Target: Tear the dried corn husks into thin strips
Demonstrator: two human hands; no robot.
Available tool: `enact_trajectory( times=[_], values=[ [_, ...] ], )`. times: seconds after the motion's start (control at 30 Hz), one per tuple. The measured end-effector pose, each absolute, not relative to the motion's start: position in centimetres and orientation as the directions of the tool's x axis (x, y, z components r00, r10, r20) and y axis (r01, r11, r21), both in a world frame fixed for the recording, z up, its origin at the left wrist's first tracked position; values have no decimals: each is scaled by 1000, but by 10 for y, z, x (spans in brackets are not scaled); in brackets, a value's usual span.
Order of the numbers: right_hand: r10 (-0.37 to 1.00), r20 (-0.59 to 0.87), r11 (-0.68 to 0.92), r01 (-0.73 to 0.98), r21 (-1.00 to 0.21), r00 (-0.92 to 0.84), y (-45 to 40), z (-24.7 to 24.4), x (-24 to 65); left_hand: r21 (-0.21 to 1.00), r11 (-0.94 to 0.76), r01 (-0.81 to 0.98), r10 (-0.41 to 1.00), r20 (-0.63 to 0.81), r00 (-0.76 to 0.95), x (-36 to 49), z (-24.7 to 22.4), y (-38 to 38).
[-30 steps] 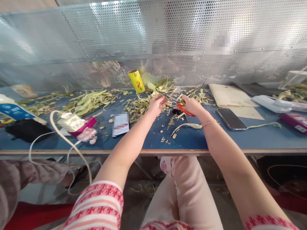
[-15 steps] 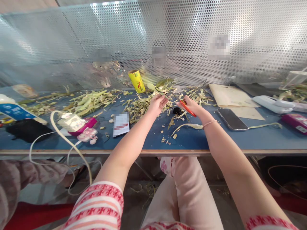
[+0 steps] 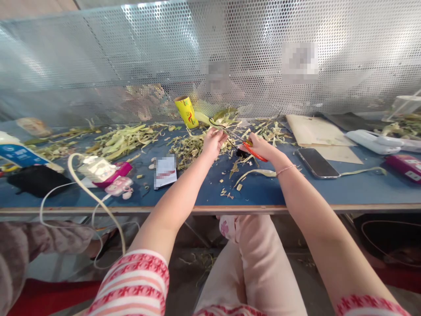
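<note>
My right hand grips scissors with red-orange handles. Their metal blades reach left toward my left hand. The fingers of that hand are closed in a pinch on a thin black cord, which curves up past the fingertips near the blades. Beneath my right hand sits a small black lump, partly covered. Just beyond the fingertips lies a pale green leaf. Around and under both hands spreads a heap of dried, yellow-green plant scraps.
A yellow cardboard tube leans by a perforated metal screen. On the blue table lie a phone, cardboard, a small flat device, a magenta-and-white charger with cables, and a black pouch.
The scissors have shifted slightly left and up, closer to my left fingers. My left hand has moved a little left and up, staying pinched.
</note>
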State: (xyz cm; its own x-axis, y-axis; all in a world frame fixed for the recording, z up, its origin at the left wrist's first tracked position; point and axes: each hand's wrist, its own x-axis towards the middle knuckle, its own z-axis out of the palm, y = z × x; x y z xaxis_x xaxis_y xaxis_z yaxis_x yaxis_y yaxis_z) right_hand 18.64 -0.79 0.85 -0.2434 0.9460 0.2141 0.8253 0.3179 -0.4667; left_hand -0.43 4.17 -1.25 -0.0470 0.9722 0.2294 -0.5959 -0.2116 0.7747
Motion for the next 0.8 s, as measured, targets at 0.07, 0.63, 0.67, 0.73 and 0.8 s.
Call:
enact_trajectory(
  times=[0.07,0.63,0.67,0.73,0.8],
  values=[
    [944,222,321,831,-454,-243,-8,9,186,784,-215,-583,972,228,-52,-4,-14,43],
    [932,267,344,835,-430,-246,-7,9,186,819,-139,-557,988,153,-22,-1,-14,39],
    [932,268,344,835,-429,-246,-6,8,186,818,-138,-558,988,151,-23,0,-14,38],
    [932,272,342,836,-430,-241,-4,8,186,815,-135,-564,989,149,-22,0,-13,38],
    [934,271,335,837,-432,-234,-3,8,186,809,-130,-573,989,148,-16,-1,-13,39]
  ],
)
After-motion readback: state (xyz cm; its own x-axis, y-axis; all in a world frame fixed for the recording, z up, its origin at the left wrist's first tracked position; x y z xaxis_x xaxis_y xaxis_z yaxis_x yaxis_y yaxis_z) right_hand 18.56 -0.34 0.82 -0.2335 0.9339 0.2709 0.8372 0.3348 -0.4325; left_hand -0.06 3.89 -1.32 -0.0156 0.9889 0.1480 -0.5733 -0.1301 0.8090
